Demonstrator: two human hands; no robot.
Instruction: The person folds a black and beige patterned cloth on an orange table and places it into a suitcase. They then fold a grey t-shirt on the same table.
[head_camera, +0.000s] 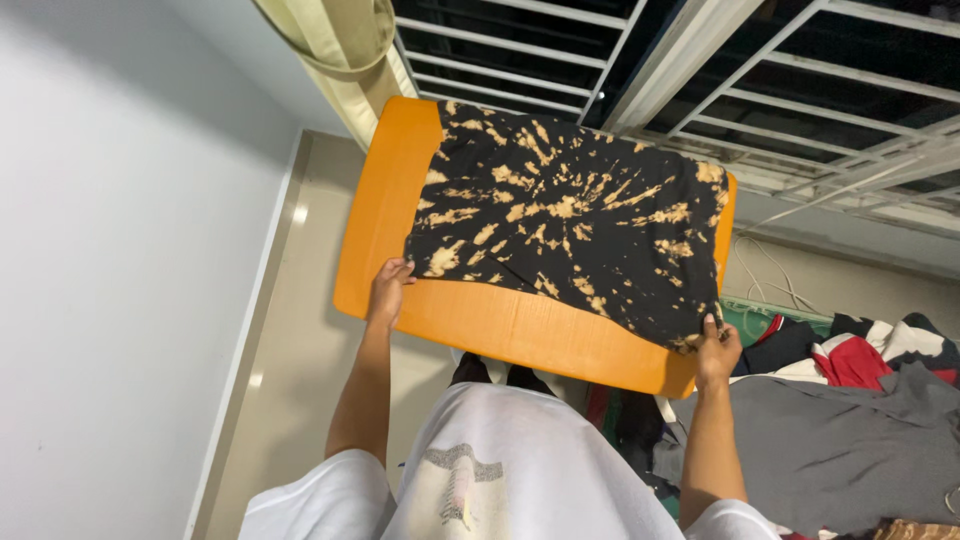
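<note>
My white shirt (500, 480) with a small faded print on the chest fills the bottom of my view, and both my bare forearms reach up and away from it. Beyond them is the orange bench (500, 325), a flat rounded-corner board with a smooth, slightly glossy top, and spread across most of it lies the black tie-dye shirt (570, 215).

The fabric is black with pale tan-orange bleached blotches that radiate from a point near its middle, like a burst of streaks running outward to the edges. It lies flat and fairly smooth, folded into a rough rectangle, its far edge reaching the far side of the bench and its right edge hanging just over the bench's right side. A strip of bare orange shows along the left and near sides.

My left hand (388, 290) is closed on the near left corner of the tie-dye shirt, fingers curled over the hem. My right hand (716, 352) pinches the near right corner where it meets the bench edge.

To my right, below the bench, is a heap of clothes (850, 400): grey cloth, with red, white and black pieces. A white wall (110, 260) runs along my left.
</note>
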